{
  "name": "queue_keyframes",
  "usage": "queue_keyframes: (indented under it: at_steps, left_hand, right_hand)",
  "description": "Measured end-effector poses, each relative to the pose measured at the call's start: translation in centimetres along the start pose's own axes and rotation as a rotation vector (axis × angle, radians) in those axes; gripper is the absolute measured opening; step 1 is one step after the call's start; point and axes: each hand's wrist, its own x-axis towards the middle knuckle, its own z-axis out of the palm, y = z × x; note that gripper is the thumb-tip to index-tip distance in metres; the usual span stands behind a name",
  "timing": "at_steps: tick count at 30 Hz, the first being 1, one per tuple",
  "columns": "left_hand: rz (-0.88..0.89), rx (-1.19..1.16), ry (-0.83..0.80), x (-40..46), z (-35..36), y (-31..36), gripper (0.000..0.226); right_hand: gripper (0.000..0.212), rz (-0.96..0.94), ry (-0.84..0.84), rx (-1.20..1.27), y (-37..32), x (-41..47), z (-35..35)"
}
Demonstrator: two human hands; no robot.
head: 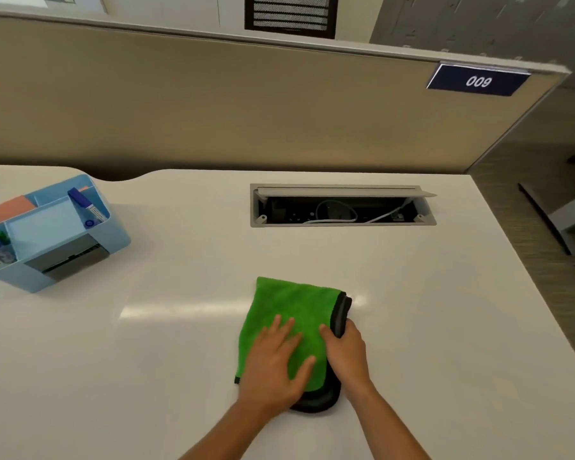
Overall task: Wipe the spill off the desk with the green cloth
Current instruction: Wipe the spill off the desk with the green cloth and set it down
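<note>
Our left hand point(273, 363) lies flat, fingers point(287, 330) spread on the folded green microfibre cloth point(292, 310); the right hand point(344, 346) pinches its black-trimmed edge. We see no spill, perhaps lost in glare. Pushing far risks the open cable hatch point(342, 205) in the glossy white tabletop point(180, 327); beige partition point(213, 104) behind.

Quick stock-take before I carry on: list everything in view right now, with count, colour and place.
green cloth: one, green with a dark edge, folded flat on the desk, near centre.
desk: one, off-white, fills the foreground.
desk organiser: one, light blue, far left, holding markers.
cable box: one, grey, lid open, white cables inside, set into the desk at the back.
number plate: one, dark blue, reads 009, on the partition, upper right.
left hand: flat on the cloth.
right hand: gripping the cloth's dark right edge.
</note>
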Motion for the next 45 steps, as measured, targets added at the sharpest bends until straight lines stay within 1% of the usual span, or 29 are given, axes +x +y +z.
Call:
queue_keyframes:
  at_steps: [1,2,3,5,8,12,16,22,25,29,30,31,32,34,35,37,38,43,45]
  left_hand:
    - [0.043,0.019,0.11,-0.3,-1.0,-1.6,0.052]
    - [0.05,0.05,0.187,-0.4,-2.0,-3.2,0.048]
    - [0.023,0.084,0.232,-0.3,-3.1,-4.8,0.049]
    - [-0.073,0.152,0.265,0.0,-4.9,-7.5,0.055]
    - [-0.2,0.242,0.22,-0.3,-6.3,-10.3,0.066]
    - [-0.295,0.273,0.17,-0.3,-6.2,-11.5,0.081]
    - [-0.305,0.296,0.138,-0.2,-5.9,-11.7,0.086]
    - [-0.311,0.296,0.14,0.0,-5.5,-12.0,0.084]
    - [-0.315,0.297,0.144,-0.1,-5.4,-12.1,0.083]
    - [-0.318,0.301,0.149,0.0,-5.4,-12.1,0.083]
    - [-0.319,0.305,0.147,-0.1,-5.4,-12.2,0.081]
    - [-0.321,0.308,0.145,0.0,-5.3,-12.2,0.079]
    - [-0.323,0.31,0.145,0.0,-5.3,-12.3,0.075]
    - [-0.326,0.311,0.142,-0.1,-5.2,-12.4,0.07]
    - [-0.325,0.312,0.142,-0.1,-5.2,-12.5,0.069]
    - [-0.321,0.317,0.143,-0.1,-5.2,-12.6,0.068]
    - [-0.319,0.319,0.141,-0.1,-5.2,-12.6,0.068]
    - [-0.319,0.32,0.148,-0.1,-5.1,-12.7,0.065]
    - [-0.314,0.322,0.152,-0.2,-5.1,-12.8,0.064]
  right_hand:
    - [0.018,-0.001,-0.003,0.014,-0.1,0.1,0.0]
    - [0.02,-0.006,-0.015,0.03,-0.1,0.2,-0.1]
    - [0.021,-0.02,-0.032,0.045,-0.1,0.3,-0.3]
    - [0.02,-0.059,-0.069,0.092,-0.3,0.9,-1.2]
    - [0.019,-0.117,-0.095,0.166,-1.5,2.5,-3.9]
    - [0.018,-0.15,-0.069,0.19,-3.4,5.3,-8.9]
    - [0.017,-0.18,-0.033,0.194,-5.6,8.7,-13.7]
    - [0.025,-0.165,-0.009,0.157,-6.8,15.7,-19.0]
    - [0.032,-0.129,0.062,0.014,-6.0,18.5,-20.1]
    - [0.065,-0.067,0.348,-0.458,-4.2,19.9,-19.6]
    - [0.069,-0.07,0.419,-0.568,-4.0,19.8,-19.1]
    - [0.07,-0.119,0.471,-0.65,-3.8,19.6,-18.4]
    - [0.068,-0.21,0.486,-0.699,-3.6,19.3,-17.6]
    - [0.061,-0.416,0.396,-0.746,-2.9,18.6,-15.5]
    - [0.059,-0.471,0.327,-0.783,-2.4,18.3,-14.4]
    - [0.06,-0.454,0.222,-0.902,-1.1,17.7,-12.4]
    - [0.062,-0.423,0.202,-0.952,-0.3,17.6,-11.8]
    - [0.071,-0.391,0.185,-1.007,0.0,17.8,-11.7]
    - [0.072,-0.441,0.249,-0.964,-0.7,16.9,-11.1]
